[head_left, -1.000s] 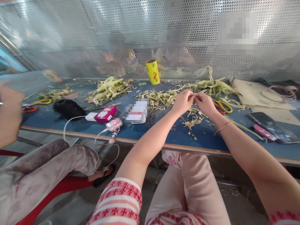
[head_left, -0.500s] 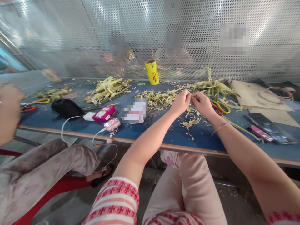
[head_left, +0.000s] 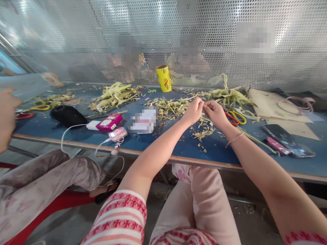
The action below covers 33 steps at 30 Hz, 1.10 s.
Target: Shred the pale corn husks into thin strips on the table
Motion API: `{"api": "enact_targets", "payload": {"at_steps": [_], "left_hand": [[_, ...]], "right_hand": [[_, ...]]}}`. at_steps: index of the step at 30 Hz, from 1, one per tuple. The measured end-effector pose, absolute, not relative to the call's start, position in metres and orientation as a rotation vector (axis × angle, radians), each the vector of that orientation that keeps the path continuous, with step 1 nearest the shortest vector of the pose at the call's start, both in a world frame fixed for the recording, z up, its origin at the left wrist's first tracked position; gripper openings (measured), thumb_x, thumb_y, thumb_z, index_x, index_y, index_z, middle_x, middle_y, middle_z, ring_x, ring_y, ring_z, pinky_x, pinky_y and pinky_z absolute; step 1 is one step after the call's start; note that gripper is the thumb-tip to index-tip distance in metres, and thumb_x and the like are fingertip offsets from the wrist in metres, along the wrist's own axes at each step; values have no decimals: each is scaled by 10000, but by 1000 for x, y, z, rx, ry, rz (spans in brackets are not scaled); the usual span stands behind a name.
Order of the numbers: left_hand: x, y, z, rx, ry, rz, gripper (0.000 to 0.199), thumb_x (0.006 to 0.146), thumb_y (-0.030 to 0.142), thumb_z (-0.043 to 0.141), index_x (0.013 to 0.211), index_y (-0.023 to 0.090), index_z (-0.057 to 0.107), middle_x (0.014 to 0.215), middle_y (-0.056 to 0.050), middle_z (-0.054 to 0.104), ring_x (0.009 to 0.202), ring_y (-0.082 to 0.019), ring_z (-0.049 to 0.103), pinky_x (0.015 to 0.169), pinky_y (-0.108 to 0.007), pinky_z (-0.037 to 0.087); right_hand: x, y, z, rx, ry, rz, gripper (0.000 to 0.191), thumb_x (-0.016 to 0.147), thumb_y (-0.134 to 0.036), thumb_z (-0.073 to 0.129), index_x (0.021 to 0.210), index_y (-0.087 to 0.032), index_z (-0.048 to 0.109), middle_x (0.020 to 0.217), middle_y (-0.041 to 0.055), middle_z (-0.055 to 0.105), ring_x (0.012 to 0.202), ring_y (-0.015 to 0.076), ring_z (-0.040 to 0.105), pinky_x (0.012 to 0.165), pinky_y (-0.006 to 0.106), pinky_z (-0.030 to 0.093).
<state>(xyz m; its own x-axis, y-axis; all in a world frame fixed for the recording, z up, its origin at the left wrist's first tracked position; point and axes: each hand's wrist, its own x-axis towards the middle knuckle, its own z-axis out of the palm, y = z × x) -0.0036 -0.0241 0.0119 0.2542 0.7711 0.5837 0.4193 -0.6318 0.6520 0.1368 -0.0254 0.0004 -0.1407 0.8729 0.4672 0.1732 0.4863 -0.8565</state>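
My left hand (head_left: 194, 110) and my right hand (head_left: 214, 111) meet fingertip to fingertip above the blue table (head_left: 176, 143). Both are closed in a pinch; whatever lies between the fingers is too small to make out. Behind and left of them spreads a heap of short, curled green-yellow plant strips (head_left: 170, 107), with more loose curls (head_left: 203, 131) just below. To the right of my right hand lie scissors with red and yellow handles (head_left: 237, 118). A pile of long pale green leaves (head_left: 230, 97) rests behind my hands.
A yellow tube (head_left: 164, 79) stands near the perforated metal wall (head_left: 217, 34). Leftward are a leaf bundle (head_left: 114, 97), a black pouch (head_left: 67, 115), a magenta box (head_left: 110, 122) and a white cable. A phone (head_left: 287, 139) and cardboard (head_left: 276, 105) lie right. Another person's hand (head_left: 7, 115) shows far left.
The view has shifted slightly, so the table things appear a little further left. My hands stay pinched together over the strips. The other person's hand at far left has moved.
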Motion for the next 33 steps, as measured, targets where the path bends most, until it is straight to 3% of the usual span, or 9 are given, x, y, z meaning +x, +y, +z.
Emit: {"api": "enact_targets", "payload": {"at_steps": [9, 18, 25, 28, 33], "left_hand": [[-3, -19, 11, 1941, 1092, 1317, 202, 980, 288, 386, 790, 217, 387, 730, -3, 500, 706, -150, 541, 728, -291, 425], [-5, -19, 10, 1808, 1023, 1345, 236, 978, 409, 400, 836, 221, 408, 581, 52, 426, 526, -109, 489, 625, -267, 408], [-1, -11, 12, 1305, 838, 1324, 44, 876, 197, 535, 853, 185, 499, 673, 37, 544, 557, -78, 539, 634, -241, 474], [-1, -13, 15, 1229, 806, 1303, 84, 786, 109, 595, 804, 165, 535, 665, 44, 564, 561, -63, 542, 671, -237, 481], [-2, -15, 16, 1244, 775, 1332, 84, 752, 111, 638, 767, 154, 568, 633, 44, 576, 567, -65, 542, 682, -245, 475]], "right_hand": [[134, -28, 2, -841, -1518, 981, 452, 733, -616, 685, 755, -222, 465, 530, -61, 433, 428, 61, 304, 425, 237, 201], [134, -24, 2, -947, -1558, 845, 202, 776, -350, 643, 753, -213, 496, 551, -50, 460, 469, 82, 362, 468, 245, 274], [138, -24, 4, -1016, -1539, 705, 142, 806, -299, 586, 754, -218, 481, 572, -38, 455, 515, 104, 394, 497, 257, 315], [139, -22, 3, -1008, -1525, 715, 133, 800, -300, 584, 753, -215, 493, 576, -36, 462, 522, 103, 398, 502, 255, 318], [139, -18, 0, -993, -1518, 717, 133, 794, -323, 590, 772, -211, 522, 570, -39, 454, 519, 103, 390, 500, 256, 323]]}}
